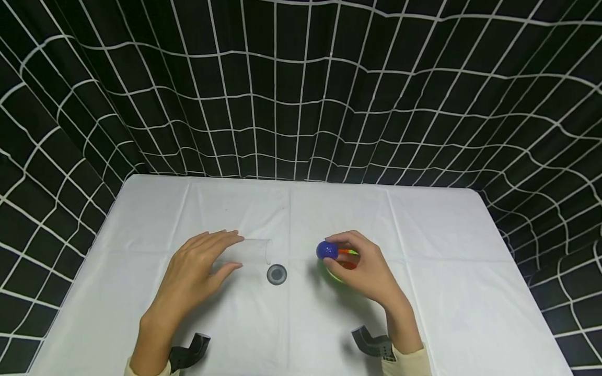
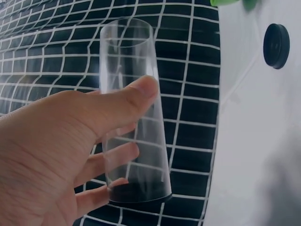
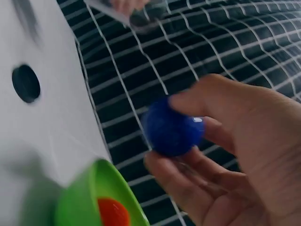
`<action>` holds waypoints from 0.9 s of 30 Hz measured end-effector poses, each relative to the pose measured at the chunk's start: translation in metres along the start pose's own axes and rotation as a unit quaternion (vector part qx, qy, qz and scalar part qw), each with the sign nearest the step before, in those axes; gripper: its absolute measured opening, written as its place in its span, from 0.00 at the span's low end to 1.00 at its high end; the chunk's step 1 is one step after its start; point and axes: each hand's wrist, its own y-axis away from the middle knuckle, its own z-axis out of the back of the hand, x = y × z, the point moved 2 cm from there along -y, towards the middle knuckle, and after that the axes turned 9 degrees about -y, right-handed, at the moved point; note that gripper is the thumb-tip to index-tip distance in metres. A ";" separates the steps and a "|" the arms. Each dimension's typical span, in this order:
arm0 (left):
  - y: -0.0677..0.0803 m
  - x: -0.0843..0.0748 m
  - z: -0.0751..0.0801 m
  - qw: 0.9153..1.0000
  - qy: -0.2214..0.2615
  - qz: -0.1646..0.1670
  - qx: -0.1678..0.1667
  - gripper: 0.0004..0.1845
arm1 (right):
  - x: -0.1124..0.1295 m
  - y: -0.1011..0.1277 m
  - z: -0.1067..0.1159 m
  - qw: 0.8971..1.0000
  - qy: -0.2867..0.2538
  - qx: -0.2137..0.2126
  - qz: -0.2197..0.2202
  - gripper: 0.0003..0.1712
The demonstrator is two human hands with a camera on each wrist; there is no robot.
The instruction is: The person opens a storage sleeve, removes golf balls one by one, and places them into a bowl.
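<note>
My left hand (image 1: 197,266) grips a clear cylinder (image 2: 141,113), thumb on one side and fingers on the other. In the head view the cylinder lies tilted on its side, its open rim towards the right. My right hand (image 1: 362,266) pinches a shiny blue ball (image 1: 326,250) between thumb and fingers. Below that hand stands a green bowl (image 3: 80,202), mostly hidden in the head view, with a red-orange ball (image 3: 113,213) inside. Between the hands, a round dark lid (image 1: 277,274) lies flat on the table.
A white cloth (image 1: 291,324) covers the table. Black netting with a white grid (image 1: 301,104) hangs behind the table and along both sides. Dark wrist mounts (image 1: 188,352) sit on both forearms.
</note>
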 end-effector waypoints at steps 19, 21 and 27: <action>-0.004 0.000 -0.009 0.999 0.019 0.030 0.016 0.28 | 0.007 0.008 0.019 0.986 0.165 -0.005 0.000 0.21; -0.004 0.001 -0.010 0.999 0.023 0.034 0.017 0.28 | 0.007 0.008 0.020 0.985 0.171 -0.011 0.003 0.20; 0.000 0.003 -0.014 0.997 0.054 0.051 0.032 0.31 | 0.004 0.007 0.019 0.984 0.175 -0.014 0.016 0.19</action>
